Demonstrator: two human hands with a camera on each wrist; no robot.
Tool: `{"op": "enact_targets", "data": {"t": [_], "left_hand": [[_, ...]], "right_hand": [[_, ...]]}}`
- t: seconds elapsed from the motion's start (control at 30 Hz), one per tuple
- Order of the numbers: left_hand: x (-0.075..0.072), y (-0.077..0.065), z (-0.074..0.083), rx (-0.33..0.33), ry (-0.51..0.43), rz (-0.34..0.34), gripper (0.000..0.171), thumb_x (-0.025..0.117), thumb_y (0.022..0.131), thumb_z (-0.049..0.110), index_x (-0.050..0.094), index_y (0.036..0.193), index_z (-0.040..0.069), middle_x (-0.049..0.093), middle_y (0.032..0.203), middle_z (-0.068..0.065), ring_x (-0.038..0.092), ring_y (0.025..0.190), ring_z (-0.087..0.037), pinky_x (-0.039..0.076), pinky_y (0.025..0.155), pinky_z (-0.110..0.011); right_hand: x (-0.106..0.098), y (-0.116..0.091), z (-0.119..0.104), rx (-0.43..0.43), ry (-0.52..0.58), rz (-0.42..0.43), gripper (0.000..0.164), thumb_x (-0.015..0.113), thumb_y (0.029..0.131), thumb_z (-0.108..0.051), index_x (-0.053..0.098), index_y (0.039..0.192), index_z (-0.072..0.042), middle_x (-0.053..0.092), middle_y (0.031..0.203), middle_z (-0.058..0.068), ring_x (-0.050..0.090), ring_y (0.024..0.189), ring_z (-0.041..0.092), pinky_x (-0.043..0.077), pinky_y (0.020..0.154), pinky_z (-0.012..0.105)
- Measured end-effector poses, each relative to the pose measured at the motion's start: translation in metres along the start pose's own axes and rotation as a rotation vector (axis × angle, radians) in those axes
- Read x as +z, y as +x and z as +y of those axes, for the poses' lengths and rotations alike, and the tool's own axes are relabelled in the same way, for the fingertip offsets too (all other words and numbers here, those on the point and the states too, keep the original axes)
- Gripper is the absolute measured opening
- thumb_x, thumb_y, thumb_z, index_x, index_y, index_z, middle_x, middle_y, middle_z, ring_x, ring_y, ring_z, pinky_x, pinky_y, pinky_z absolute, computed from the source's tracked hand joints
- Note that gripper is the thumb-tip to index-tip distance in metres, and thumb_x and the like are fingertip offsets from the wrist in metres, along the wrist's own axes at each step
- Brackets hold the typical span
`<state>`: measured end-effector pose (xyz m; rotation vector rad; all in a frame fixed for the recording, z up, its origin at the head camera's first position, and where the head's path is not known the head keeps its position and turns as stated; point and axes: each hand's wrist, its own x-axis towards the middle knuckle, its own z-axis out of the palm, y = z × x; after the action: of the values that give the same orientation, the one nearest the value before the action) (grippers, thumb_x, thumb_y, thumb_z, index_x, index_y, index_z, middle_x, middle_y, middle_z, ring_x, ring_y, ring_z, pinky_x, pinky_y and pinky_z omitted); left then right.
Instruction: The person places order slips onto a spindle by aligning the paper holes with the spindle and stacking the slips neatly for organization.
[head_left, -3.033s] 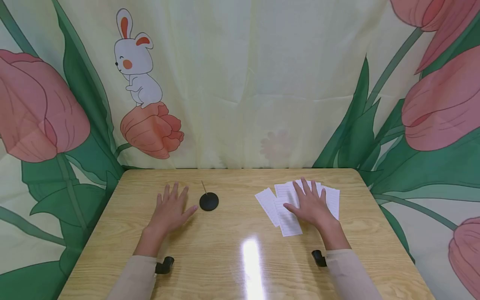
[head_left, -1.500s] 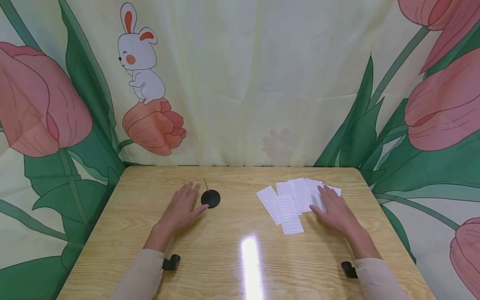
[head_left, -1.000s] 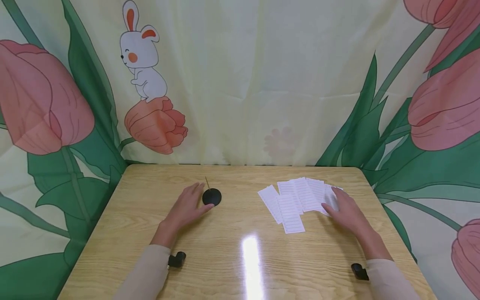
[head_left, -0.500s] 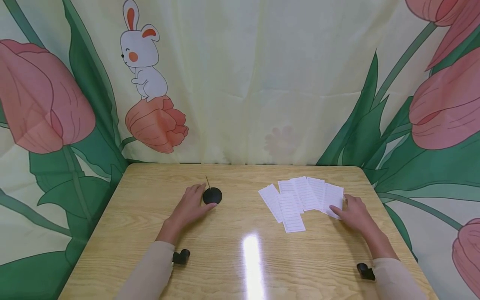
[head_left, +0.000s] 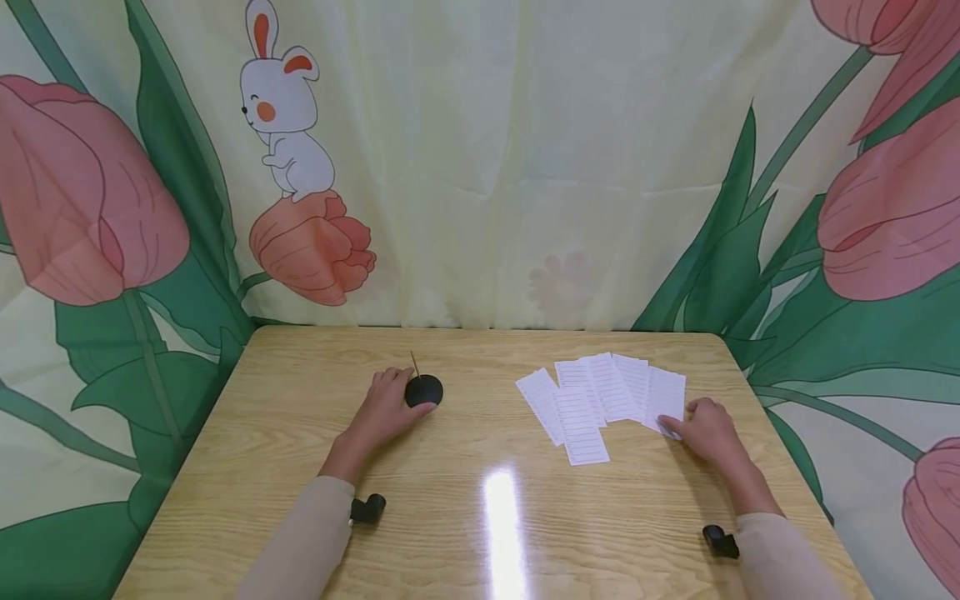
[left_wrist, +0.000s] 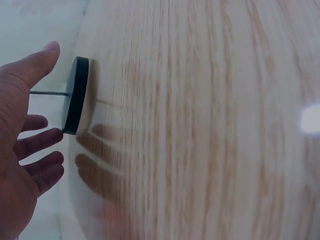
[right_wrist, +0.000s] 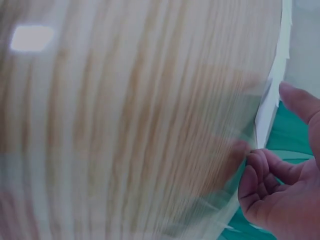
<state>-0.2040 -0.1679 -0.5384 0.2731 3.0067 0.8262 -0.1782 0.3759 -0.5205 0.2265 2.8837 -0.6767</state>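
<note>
A spike stand with a black round base [head_left: 423, 392] and a thin upright pin stands left of the table's middle. My left hand [head_left: 386, 410] lies round its left and front side. In the left wrist view a fingertip meets the rim of the black base [left_wrist: 78, 97], while the thumb [left_wrist: 42, 62] is apart from it. My right hand [head_left: 708, 429] is at the rightmost lined paper slip [head_left: 666, 393], thumb over its near right corner, fingers curled at its right edge. In the right wrist view that slip [right_wrist: 266, 117] appears edge-on, reaching the curled fingers [right_wrist: 257, 172].
Several other lined paper slips [head_left: 579, 408] lie overlapped in a fan left of the right hand. The wooden table [head_left: 480, 508] ends at a curtain [head_left: 480, 167] printed with tulips and a rabbit. Light glares off the tabletop in front.
My left hand has moved right and forward to the black base. My right hand has slid right off the other slips to the rightmost slip's edge, and its fingers have curled.
</note>
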Motion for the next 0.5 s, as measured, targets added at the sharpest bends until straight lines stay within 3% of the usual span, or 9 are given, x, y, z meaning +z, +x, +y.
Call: {"op": "enact_targets", "data": {"t": [0.5], "left_hand": [[0.0053,0.0043,-0.0035,-0.017,-0.032,0.027,0.072,0.084,0.087,0.04,0.059,0.139,-0.003,0.058,0.131,-0.021,0.048,0.122,-0.039,0.046,0.101,-0.051]], "right_hand": [[0.0042,-0.0016,-0.0082,0.055,-0.017,0.01,0.066,0.071,0.096,-0.028,0.046,0.126,0.026,0.053,0.116,0.04,0.049,0.102,0.045,0.047,0.095,0.059]]}}
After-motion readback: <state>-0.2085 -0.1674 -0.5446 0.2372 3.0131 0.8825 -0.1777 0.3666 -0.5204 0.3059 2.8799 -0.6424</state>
